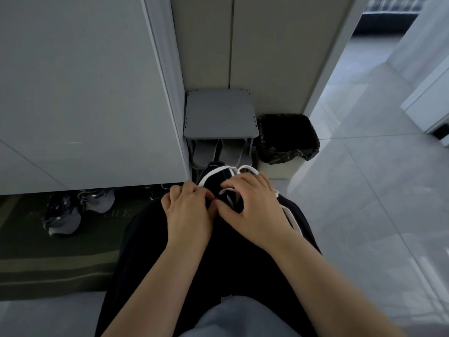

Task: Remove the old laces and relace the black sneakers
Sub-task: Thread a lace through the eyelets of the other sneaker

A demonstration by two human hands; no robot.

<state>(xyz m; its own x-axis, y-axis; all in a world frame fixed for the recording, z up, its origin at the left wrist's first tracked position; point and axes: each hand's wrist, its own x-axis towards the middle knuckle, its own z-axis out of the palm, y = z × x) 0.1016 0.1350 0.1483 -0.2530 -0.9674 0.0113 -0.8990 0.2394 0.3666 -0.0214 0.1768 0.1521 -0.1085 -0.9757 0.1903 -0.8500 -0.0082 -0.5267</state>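
Note:
A black sneaker (215, 177) with a white sole edge rests on my lap, toe pointing away from me. A white lace (245, 169) loops out past its far end and runs under my right fingers. My left hand (188, 210) holds the sneaker's left side with curled fingers. My right hand (252, 205) lies over the sneaker's right side, its fingers curled around the white lace. The thumbs of both hands meet over the eyelet area, which is mostly hidden.
A grey shoe rack (220, 115) with grey slippers (218, 152) stands against the wall ahead. A black-lined bin (288, 139) sits to its right. Grey sneakers (80, 210) lie on a dark mat (48, 263) at left. Tiled floor (376, 190) spreads to the right.

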